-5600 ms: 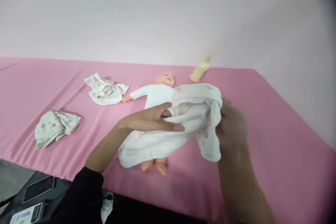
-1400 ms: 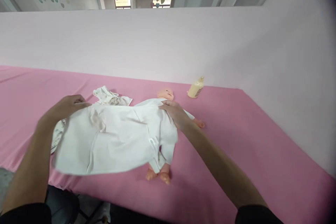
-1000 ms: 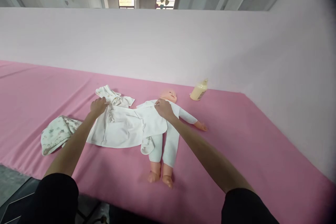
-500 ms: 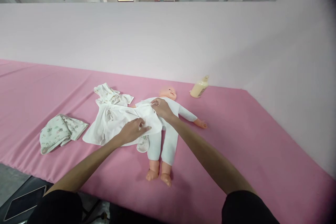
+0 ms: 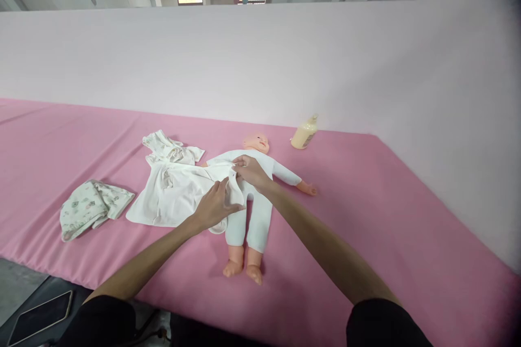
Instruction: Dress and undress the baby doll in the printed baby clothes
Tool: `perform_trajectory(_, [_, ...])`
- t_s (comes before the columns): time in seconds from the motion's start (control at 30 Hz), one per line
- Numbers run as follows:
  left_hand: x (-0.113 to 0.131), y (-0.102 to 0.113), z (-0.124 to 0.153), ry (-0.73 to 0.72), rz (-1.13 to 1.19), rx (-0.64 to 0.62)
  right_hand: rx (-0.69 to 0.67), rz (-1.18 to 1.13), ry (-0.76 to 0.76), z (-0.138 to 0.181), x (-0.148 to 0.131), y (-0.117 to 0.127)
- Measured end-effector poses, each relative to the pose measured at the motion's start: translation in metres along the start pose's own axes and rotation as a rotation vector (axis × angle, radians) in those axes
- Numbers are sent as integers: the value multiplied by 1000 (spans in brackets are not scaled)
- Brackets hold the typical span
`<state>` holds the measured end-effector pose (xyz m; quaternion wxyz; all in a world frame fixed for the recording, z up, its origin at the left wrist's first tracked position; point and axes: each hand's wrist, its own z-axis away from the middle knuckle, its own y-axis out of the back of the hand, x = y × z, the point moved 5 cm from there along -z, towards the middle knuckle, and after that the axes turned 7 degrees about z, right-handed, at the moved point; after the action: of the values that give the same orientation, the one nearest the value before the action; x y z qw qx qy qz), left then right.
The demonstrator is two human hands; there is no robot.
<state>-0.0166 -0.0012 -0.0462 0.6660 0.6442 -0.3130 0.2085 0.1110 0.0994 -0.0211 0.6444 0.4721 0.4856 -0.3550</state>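
Note:
A baby doll [image 5: 260, 217] in a white cloth body lies on its back, its bare plastic feet toward me. Across its chest and the arm on the left spreads a white baby garment [image 5: 171, 192], partly bunched. My right hand [image 5: 250, 169] pinches the garment's edge over the doll's chest. Lower on the same cloth lies my left hand [image 5: 215, 205], thumb apart from the fingers, resting on the fabric with nothing visibly gripped. Just beyond the garment is a crumpled printed baby top [image 5: 171, 149].
Folded printed baby clothes [image 5: 91, 209] lie to the left on the pink padded surface [image 5: 345, 217]. A pump bottle [image 5: 304, 134] leans near the white wall [image 5: 228, 65] at the back. A phone [image 5: 40, 317] rests on a dark seat below the front edge.
My left hand has moved right and slightly up across the garment, lifting or folding its edge. My right hand keeps its pinch in about the same place. The view has shifted slightly.

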Motion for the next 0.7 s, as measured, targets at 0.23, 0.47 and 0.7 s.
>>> perform_trajectory(0.23, [1, -7, -13, -95, 16, 61, 276, 13, -25, 19, 35, 57])
perform_trajectory(0.47, [-9, 15, -31, -115, 129, 359, 444, -78, -147, 56, 106, 108])
perform_trajectory(0.7, [10, 26, -102, -21, -109, 159, 198, -395, -314, 48, 105, 87])
